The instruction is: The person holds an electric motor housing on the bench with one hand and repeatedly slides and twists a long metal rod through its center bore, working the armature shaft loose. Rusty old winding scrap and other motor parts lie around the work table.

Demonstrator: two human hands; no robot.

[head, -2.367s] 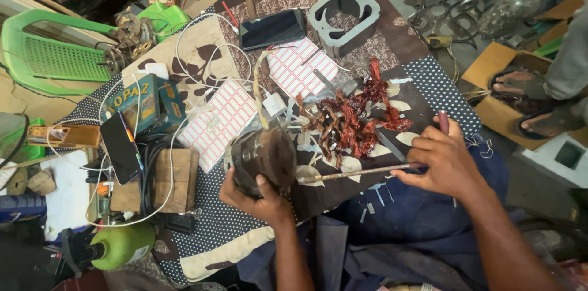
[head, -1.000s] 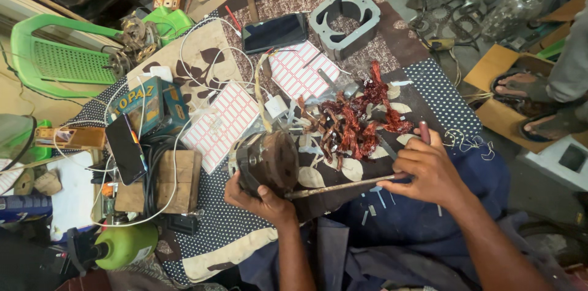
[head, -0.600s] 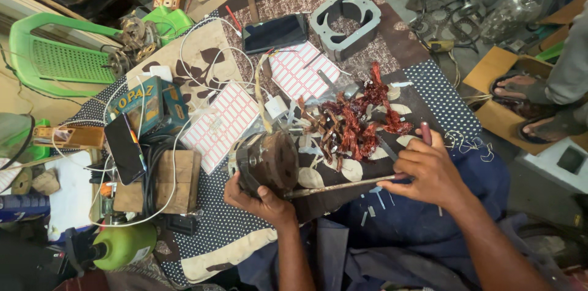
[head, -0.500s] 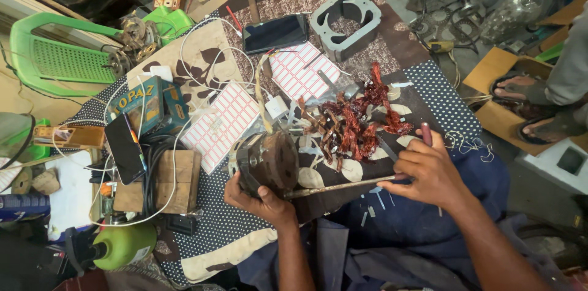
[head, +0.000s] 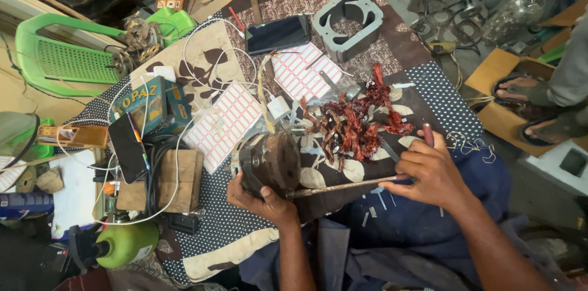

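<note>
Motor (head: 269, 161) near centre on patterned cloth (head: 245, 230), gripped by left hand (head: 264, 200), fingers curled round. Right hand (head: 432, 171) fingers closed on rod (head: 340, 187) touching motor. Red wire scraps (head: 355, 123) just beyond.

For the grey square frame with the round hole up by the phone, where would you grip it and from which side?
Grip one of the straight side bars of the grey frame, probably coming from above. It lies flat on the cloth, so the big hole lets fingers hook under the bar. The side away from the phone looks freer. Both hands are busy: the left hand holds the motor, the right hand the rod.
</note>
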